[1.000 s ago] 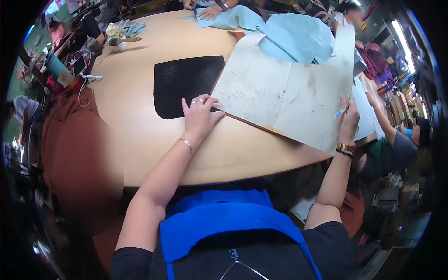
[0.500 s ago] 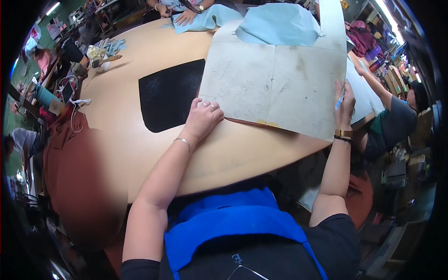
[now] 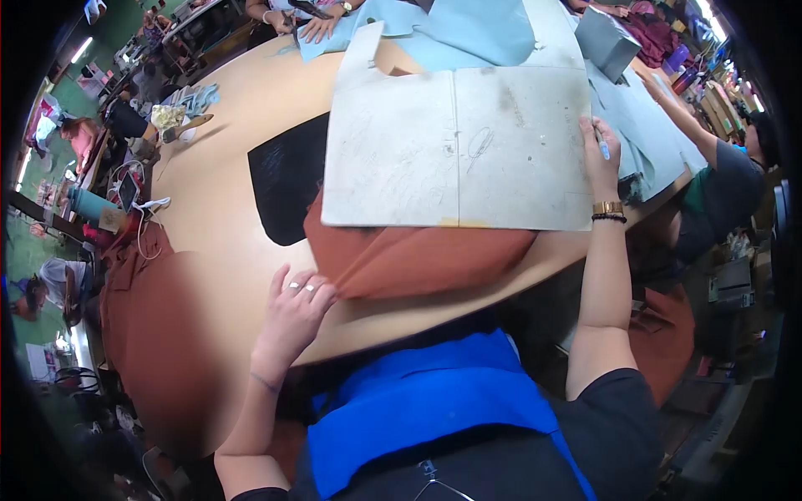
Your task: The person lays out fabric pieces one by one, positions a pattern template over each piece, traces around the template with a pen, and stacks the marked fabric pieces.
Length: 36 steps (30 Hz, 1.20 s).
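A large whitish board (image 3: 393,159) with pencil marks and a curved cut-out spans the middle of the table. Rust-brown fabric (image 3: 418,259) comes out from under its near edge. My left hand (image 3: 296,309) pinches the left corner of that fabric. At the board's right edge, my right hand (image 3: 601,159) grips the board and also holds a pen (image 3: 604,150) with a light blue part. A black flat piece (image 3: 288,184) lies left of the board, partly covered by it.
Light blue fabric (image 3: 468,33) lies at the far side, near a person's hands (image 3: 317,25) with scissors. A brush (image 3: 188,128) rests at the table's left. A grey box (image 3: 607,43) and another person's arm (image 3: 681,117) are on the right. Brown fabric (image 3: 159,334) hangs at the left.
The board has turned and shifted left over more of the black piece. My left hand has left the board's corner and moved nearer, drawing out brown fabric. My right hand stays at the board's edge.
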Each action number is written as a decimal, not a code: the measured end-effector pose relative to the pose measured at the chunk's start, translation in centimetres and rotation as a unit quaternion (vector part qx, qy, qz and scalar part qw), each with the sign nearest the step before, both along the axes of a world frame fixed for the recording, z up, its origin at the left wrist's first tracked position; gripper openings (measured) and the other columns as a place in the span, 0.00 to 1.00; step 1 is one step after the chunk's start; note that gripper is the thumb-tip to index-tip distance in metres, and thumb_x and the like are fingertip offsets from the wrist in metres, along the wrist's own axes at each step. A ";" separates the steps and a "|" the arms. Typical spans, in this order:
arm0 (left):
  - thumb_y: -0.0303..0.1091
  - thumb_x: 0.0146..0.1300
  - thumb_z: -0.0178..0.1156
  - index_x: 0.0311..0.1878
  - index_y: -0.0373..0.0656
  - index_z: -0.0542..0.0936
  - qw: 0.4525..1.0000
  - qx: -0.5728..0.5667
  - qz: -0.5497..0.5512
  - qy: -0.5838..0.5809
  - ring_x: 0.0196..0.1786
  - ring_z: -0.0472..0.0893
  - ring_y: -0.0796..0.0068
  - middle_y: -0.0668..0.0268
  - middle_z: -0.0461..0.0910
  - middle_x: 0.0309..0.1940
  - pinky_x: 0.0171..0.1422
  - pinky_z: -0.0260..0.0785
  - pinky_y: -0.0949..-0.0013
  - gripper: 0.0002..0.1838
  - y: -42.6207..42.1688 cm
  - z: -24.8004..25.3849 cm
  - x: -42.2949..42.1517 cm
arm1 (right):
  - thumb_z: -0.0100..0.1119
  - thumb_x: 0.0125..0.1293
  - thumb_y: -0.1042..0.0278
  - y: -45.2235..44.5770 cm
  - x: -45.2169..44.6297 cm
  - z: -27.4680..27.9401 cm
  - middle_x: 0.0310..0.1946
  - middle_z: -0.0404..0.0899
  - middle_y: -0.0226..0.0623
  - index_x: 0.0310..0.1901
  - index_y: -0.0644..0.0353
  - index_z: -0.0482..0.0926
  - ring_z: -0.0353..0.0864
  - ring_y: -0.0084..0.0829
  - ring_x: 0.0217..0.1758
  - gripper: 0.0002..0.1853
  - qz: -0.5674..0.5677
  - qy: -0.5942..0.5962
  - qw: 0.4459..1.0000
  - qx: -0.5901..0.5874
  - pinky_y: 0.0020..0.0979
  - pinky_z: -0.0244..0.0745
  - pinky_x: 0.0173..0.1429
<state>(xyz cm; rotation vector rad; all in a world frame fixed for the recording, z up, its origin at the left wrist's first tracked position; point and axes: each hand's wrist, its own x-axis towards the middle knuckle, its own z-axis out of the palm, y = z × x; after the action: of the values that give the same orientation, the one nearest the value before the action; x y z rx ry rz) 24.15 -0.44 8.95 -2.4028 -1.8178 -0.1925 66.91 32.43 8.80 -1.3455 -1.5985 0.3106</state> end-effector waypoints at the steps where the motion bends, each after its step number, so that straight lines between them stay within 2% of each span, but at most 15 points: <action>1: 0.36 0.65 0.61 0.40 0.51 0.77 0.998 -0.047 0.034 0.008 0.53 0.78 0.69 0.70 0.80 0.42 0.69 0.60 0.52 0.04 -1.7 -0.2 -1.0 | 0.58 0.72 0.50 0.6 0.5 -1.1 0.29 0.80 0.35 0.45 0.64 0.82 0.75 0.25 0.34 0.21 -0.007 -0.008 1.000 0.003 0.30 0.72 0.44; 6: 0.42 0.65 0.61 0.41 0.46 0.77 0.934 -0.265 0.216 -0.099 0.46 0.79 0.59 0.62 0.81 0.42 0.60 0.66 0.52 0.11 -5.6 0.6 -5.2 | 0.58 0.72 0.52 1.0 3.3 -4.5 0.37 0.84 0.36 0.45 0.65 0.82 0.78 0.26 0.41 0.20 -0.094 0.064 0.992 0.052 0.30 0.73 0.50; 11: 0.52 0.60 0.66 0.51 0.40 0.79 0.943 0.085 0.296 -0.125 0.50 0.78 0.50 0.51 0.79 0.44 0.59 0.68 0.52 0.26 -0.4 -2.9 -4.5 | 0.56 0.73 0.56 0.6 3.4 -4.7 0.47 0.81 0.38 0.53 0.68 0.78 0.78 0.30 0.49 0.20 -0.121 0.353 0.926 0.052 0.32 0.73 0.56; 13: 0.50 0.60 0.66 0.52 0.39 0.78 0.938 0.052 0.325 -0.109 0.52 0.78 0.49 0.51 0.79 0.46 0.59 0.69 0.53 0.26 1.7 -3.9 -4.2 | 0.57 0.72 0.62 2.6 4.8 -7.0 0.52 0.78 0.43 0.61 0.67 0.71 0.78 0.34 0.52 0.22 -0.100 0.455 0.882 0.069 0.34 0.74 0.57; 16: 0.46 0.62 0.65 0.54 0.36 0.76 0.936 0.006 0.314 -0.161 0.53 0.78 0.48 0.51 0.79 0.48 0.58 0.71 0.53 0.26 3.6 -6.5 -5.2 | 0.61 0.70 0.65 0.9 4.4 -7.5 0.61 0.71 0.51 0.64 0.70 0.65 0.71 0.41 0.62 0.27 -0.213 0.150 0.941 0.217 0.40 0.68 0.66; 18: 0.41 0.67 0.60 0.50 0.34 0.74 0.914 0.047 0.302 -0.268 0.52 0.77 0.43 0.46 0.78 0.48 0.56 0.71 0.52 0.19 4.3 -7.0 -4.6 | 0.62 0.70 0.66 -0.5 2.7 -7.5 0.66 0.66 0.55 0.64 0.72 0.65 0.65 0.45 0.70 0.27 -0.152 0.096 0.944 0.278 0.45 0.60 0.75; 20: 0.39 0.73 0.55 0.51 0.33 0.69 0.811 0.076 0.313 -0.489 0.52 0.78 0.41 0.44 0.79 0.48 0.55 0.71 0.54 0.17 3.8 -4.9 -4.8 | 0.56 0.73 0.72 -1.0 0.3 -7.9 0.63 0.72 0.49 0.62 0.69 0.69 0.71 0.37 0.66 0.19 0.103 0.475 0.867 0.106 0.38 0.64 0.73; 22: 0.34 0.76 0.52 0.54 0.36 0.71 0.740 0.228 0.259 -0.577 0.59 0.75 0.71 0.57 0.78 0.54 0.62 0.66 0.66 0.12 2.1 -4.5 -7.4 | 0.52 0.74 0.73 -1.9 -5.5 -9.7 0.62 0.74 0.45 0.61 0.66 0.70 0.72 0.35 0.65 0.17 0.179 0.258 0.948 0.057 0.36 0.65 0.73; 23: 0.34 0.76 0.53 0.63 0.33 0.69 0.688 0.249 0.266 -0.628 0.64 0.70 0.71 0.60 0.73 0.60 0.72 0.58 0.68 0.19 0.2 -3.0 -9.2 | 0.51 0.75 0.73 -3.4 -8.2 -9.5 0.62 0.74 0.44 0.61 0.65 0.71 0.71 0.35 0.66 0.16 0.207 0.162 0.964 0.032 0.37 0.64 0.73; 24: 0.34 0.76 0.52 0.57 0.39 0.72 0.682 0.326 0.248 -0.606 0.52 0.72 0.77 0.66 0.75 0.49 0.63 0.65 0.69 0.12 -2.1 -1.8 -11.2 | 0.50 0.76 0.72 -4.8 -10.0 -9.4 0.62 0.74 0.44 0.60 0.64 0.72 0.71 0.35 0.67 0.15 0.233 0.064 0.970 0.012 0.37 0.64 0.73; 26: 0.39 0.75 0.54 0.57 0.36 0.74 0.713 0.431 0.381 -0.400 0.56 0.73 0.71 0.61 0.76 0.52 0.66 0.63 0.65 0.17 -10.5 -4.2 -20.1 | 0.50 0.76 0.69 -5.1 -11.5 -10.3 0.64 0.73 0.44 0.57 0.65 0.75 0.69 0.35 0.69 0.14 0.317 0.068 0.946 -0.020 0.37 0.62 0.74; 28: 0.43 0.76 0.52 0.59 0.35 0.74 0.651 0.447 0.473 -0.390 0.61 0.72 0.67 0.59 0.75 0.58 0.69 0.62 0.63 0.20 -20.7 0.6 -20.5 | 0.50 0.77 0.65 -5.4 -11.7 -11.0 0.64 0.73 0.44 0.56 0.65 0.76 0.68 0.35 0.70 0.14 0.347 0.088 0.930 -0.084 0.38 0.62 0.74; 30: 0.44 0.76 0.49 0.67 0.36 0.71 0.575 0.468 0.519 -0.424 0.69 0.70 0.63 0.57 0.71 0.67 0.75 0.58 0.61 0.25 -32.4 1.1 -22.9 | 0.49 0.78 0.60 -5.8 -11.8 -11.6 0.64 0.73 0.44 0.58 0.64 0.75 0.70 0.35 0.67 0.17 0.359 0.126 0.916 -0.130 0.38 0.63 0.73; 34: 0.50 0.76 0.44 0.69 0.35 0.67 0.305 0.545 0.543 -0.561 0.69 0.71 0.55 0.54 0.71 0.67 0.74 0.61 0.56 0.30 -53.4 -3.3 -20.4 | 0.44 0.79 0.52 -7.3 -12.8 -10.2 0.64 0.73 0.43 0.60 0.63 0.73 0.71 0.35 0.65 0.22 0.342 0.091 0.926 -0.132 0.39 0.65 0.71; 36: 0.49 0.76 0.42 0.69 0.34 0.67 0.247 0.562 0.646 -0.453 0.69 0.70 0.52 0.52 0.71 0.67 0.73 0.64 0.53 0.30 -56.3 -5.0 -14.8 | 0.43 0.79 0.49 -7.3 -13.0 -10.1 0.64 0.73 0.42 0.60 0.62 0.73 0.71 0.35 0.65 0.24 0.328 0.096 0.928 -0.147 0.40 0.65 0.71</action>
<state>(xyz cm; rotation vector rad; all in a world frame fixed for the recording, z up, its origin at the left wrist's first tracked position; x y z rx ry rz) 9.38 -56.74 3.95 0.7022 -1.7977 -1.8544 53.92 25.14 -1.28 -0.9088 -1.8423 1.0906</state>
